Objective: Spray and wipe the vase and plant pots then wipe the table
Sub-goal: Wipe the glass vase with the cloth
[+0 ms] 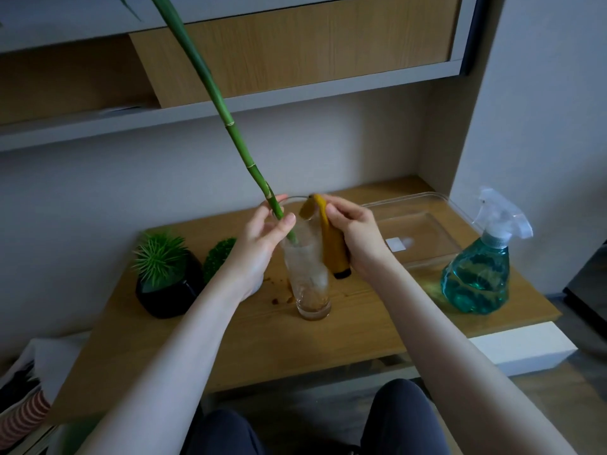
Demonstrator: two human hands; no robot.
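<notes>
A tall clear glass vase point(308, 284) stands on the wooden table point(361, 330), with brownish residue at its bottom. A long green bamboo stalk point(230, 126) leans out of it up to the left. My left hand point(262, 238) grips the vase's rim and upper wall, thumb beside the stalk. My right hand point(354, 231) holds a mustard-yellow cloth point(331, 244) draped over the rim's right side and hanging down outside the glass. A black pot with a spiky green plant point(167, 280) sits to the left. A second round green plant point(218, 257) stands behind it, its pot hidden by my left arm.
A spray bottle of blue-green liquid point(479, 277) stands at the table's right. Behind it lies a clear plastic tray point(423, 234). Brown spots point(279, 298) mark the table near the vase. Shelves hang above, and a striped bag point(23, 418) sits lower left.
</notes>
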